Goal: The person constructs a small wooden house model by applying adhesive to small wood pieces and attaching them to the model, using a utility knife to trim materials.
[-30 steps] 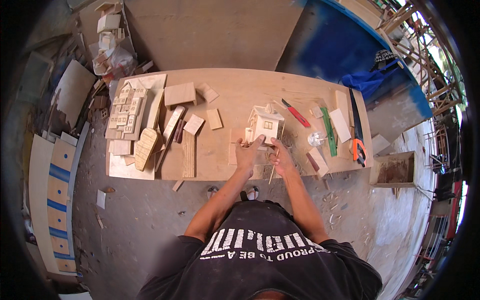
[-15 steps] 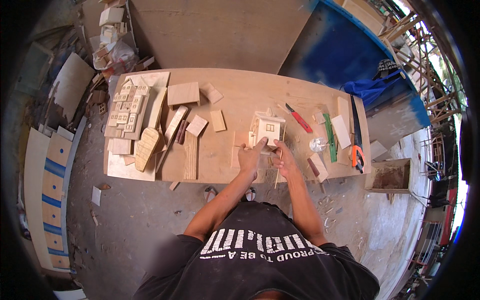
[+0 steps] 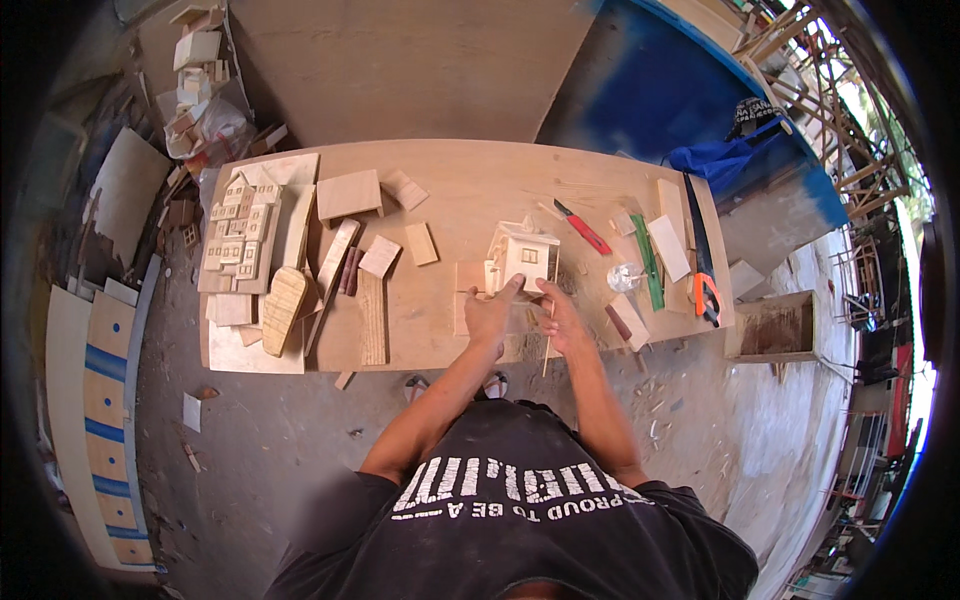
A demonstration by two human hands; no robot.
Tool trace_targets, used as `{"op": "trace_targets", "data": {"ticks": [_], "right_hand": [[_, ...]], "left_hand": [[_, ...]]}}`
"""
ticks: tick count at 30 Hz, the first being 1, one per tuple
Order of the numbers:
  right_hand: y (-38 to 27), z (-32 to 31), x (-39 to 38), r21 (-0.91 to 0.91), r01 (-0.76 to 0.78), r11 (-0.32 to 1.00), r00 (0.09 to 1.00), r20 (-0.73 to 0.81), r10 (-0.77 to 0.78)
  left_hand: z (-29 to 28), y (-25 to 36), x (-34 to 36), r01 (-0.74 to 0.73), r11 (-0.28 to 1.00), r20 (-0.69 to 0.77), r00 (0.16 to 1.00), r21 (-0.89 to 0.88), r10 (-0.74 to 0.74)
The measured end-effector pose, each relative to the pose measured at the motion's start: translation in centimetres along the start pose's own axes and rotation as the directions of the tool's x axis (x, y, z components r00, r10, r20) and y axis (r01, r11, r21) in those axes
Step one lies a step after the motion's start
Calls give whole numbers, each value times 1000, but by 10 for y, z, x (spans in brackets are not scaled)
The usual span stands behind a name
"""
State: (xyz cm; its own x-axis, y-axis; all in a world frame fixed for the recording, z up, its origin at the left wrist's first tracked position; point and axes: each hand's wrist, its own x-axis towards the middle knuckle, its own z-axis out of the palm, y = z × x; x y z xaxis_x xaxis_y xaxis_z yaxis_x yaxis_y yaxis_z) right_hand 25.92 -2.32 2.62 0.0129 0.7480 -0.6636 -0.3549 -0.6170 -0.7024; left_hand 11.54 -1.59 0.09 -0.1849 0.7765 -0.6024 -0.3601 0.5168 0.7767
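Note:
A small unpainted wooden model house (image 3: 522, 256) with a window and a pitched roof stands near the bench's front edge. My left hand (image 3: 490, 316) grips its lower front, thumb pressed on the wall. On the other side my right hand (image 3: 562, 320) is closed, its fingertips at the house's lower right corner. From between those fingers a thin wooden stick (image 3: 547, 355) points down past the bench edge; its upper part runs up beside the house wall. The exact contact of the right fingertips with the house is partly hidden.
On the workbench (image 3: 450, 180), a red utility knife (image 3: 582, 228), a green strip (image 3: 650, 262), a clear plastic container (image 3: 624, 277) and an orange-handled saw (image 3: 706, 290) lie to the right. A larger model building (image 3: 240, 235) and wood offcuts (image 3: 348, 197) occupy the left.
The whole view has shifted slightly with my head. Both hands keep nearly the same hold on the house and the stick.

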Motion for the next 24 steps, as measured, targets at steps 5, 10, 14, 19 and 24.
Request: {"op": "trace_targets", "data": {"ticks": [5,10,14,19,24], "right_hand": [[6,5,-1,-5,10,1000,999,-32,-10],[6,7,-6,-27,35,999,998,-47,-37],[4,6,-8,-37,56,998,998,-2,-56],[7,3,-6,-43,61,997,998,11,-60],[9,3,-8,-9,80,997,997,12,-80]], "left_hand": [[-6,-5,3,-17,999,24,1000,29,17],[-10,-12,7,-65,986,-2,998,153,66],[-12,-9,0,-51,983,14,999,175,49],[-10,-4,-7,-68,980,-9,997,187,71],[-11,-10,-7,-100,985,-35,994,140,106]]}}
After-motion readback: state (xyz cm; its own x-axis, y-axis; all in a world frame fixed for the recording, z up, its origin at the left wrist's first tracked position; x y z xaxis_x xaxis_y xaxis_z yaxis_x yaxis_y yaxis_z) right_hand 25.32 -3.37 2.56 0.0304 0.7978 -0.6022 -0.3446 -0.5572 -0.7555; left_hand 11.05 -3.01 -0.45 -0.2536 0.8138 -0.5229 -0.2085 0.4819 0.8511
